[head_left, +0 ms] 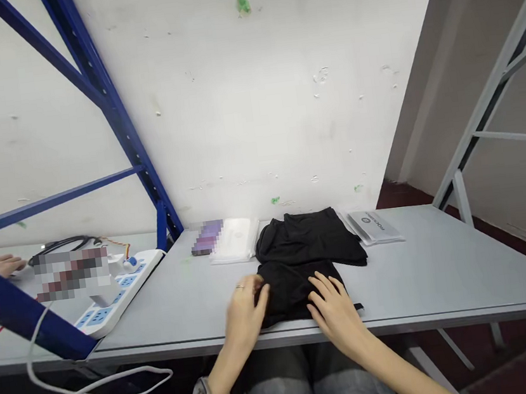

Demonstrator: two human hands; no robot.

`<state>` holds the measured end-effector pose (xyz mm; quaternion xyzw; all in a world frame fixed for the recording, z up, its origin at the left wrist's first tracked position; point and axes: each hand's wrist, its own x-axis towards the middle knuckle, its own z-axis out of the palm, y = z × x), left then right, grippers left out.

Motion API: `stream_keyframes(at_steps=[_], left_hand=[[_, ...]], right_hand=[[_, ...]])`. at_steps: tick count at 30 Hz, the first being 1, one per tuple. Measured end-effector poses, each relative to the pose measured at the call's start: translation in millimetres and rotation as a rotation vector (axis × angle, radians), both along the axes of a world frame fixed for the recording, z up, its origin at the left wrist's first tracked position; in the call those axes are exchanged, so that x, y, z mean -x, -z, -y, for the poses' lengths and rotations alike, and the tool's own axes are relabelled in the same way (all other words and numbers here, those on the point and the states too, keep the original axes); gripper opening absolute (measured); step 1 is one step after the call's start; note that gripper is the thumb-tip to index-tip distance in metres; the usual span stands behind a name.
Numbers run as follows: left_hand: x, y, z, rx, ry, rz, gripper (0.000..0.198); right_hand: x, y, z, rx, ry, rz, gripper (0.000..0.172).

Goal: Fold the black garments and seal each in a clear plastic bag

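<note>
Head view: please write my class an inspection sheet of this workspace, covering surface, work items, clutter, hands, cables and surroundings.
Surface: grey table, flat.
Work items: near black cloth by the front edge; far black cloth just behind it.
Clutter: white packets and a pixelated purple item at left; printed bag at right.
Grip: left hand curled at the near black cloth's left edge; right hand on it, fingers spread.
Cables: power strip at left; white cable loops past the front edge.
Surroundings: white wall, blue frame, another person's hand far left.
</note>
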<state>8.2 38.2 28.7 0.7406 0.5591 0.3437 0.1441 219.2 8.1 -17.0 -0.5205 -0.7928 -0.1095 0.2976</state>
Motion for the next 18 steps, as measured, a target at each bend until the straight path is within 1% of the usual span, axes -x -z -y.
stream_keyframes(at_steps=[1, 2, 3, 5, 7, 9, 11, 12, 14, 16, 18], left_hand=[[8.7, 1.5, -2.8, 0.079, -0.094, -0.046, 0.018], [15.5, 3.6, -5.7, 0.162, -0.154, -0.088, 0.021], [20.2, 6.1, -8.3, 0.233, -0.178, -0.115, 0.024], [23.5, 12.0, -12.1, 0.295, -0.157, -0.105, 0.029], [21.5, 17.7, -14.5, 0.288, -0.104, -0.037, 0.033], [18.9, 21.6, -16.8, 0.277, -0.047, 0.034, 0.034], [19.5, 21.2, -19.6, 0.27, -0.013, 0.077, 0.033], [21.6, 18.8, -21.2, 0.26, -0.015, 0.084, 0.033], [28.3, 9.0, -24.4, 0.202, -0.07, 0.071, 0.032], [35.4, -6.5, -27.1, 0.117, -0.134, 0.04, 0.032], [38.1, -24.2, -28.6, 0.052, -0.161, 0.021, 0.033]], right_hand=[[-0.3, -3.1, 1.4, -0.012, 0.011, 0.0, 0.021], [-0.1, -6.1, 2.6, -0.025, 0.015, -0.002, 0.022], [0.6, -8.7, 3.6, -0.033, 0.003, 0.003, 0.024], [2.8, -11.3, 5.0, -0.025, -0.068, 0.045, 0.029], [5.3, -10.1, 6.1, 0.027, -0.148, 0.105, 0.035], [6.2, -7.4, 7.5, 0.089, -0.18, 0.139, 0.039], [3.5, -6.3, 8.9, 0.138, -0.191, 0.147, 0.043], [0.3, -6.8, 9.1, 0.153, -0.195, 0.146, 0.045], [-9.7, -8.3, 7.9, 0.157, -0.178, 0.126, 0.047], [-23.2, -7.7, 3.8, 0.133, -0.118, 0.075, 0.046], [-37.1, -2.7, -2.4, 0.101, -0.035, -0.006, 0.045]])
